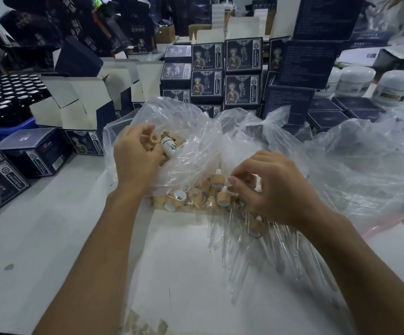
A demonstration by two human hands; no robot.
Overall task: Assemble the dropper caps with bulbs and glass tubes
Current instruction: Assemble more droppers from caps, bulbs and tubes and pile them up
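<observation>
Bamboo-coloured dropper caps lie heaped inside a clear plastic bag spread open on a white table, where a person works with both bare hands. The left hand is raised over the far side of the bag, its fingers curled round a single ring-shaped cap pinched near the fingertips; a small white bottle with green print rests in the bag just beside that hand. The right hand reaches into the near side of the pile, its fingers bent down among the caps; whether they hold anything cannot be told, since the fingertips are partly hidden. Several assembled droppers, each with a white bulb on top and a glass tube below, stand out among the loose caps next to this hand. Clear glass tubes lie in a loose spread on the table and plastic, running toward the camera from under the right hand. Dark blue printed cartons are stacked behind the bag, open cartons with pale inner flaps stand to the left, a tray of dark bottles sits at far left, and white jars stand at the right rear.
</observation>
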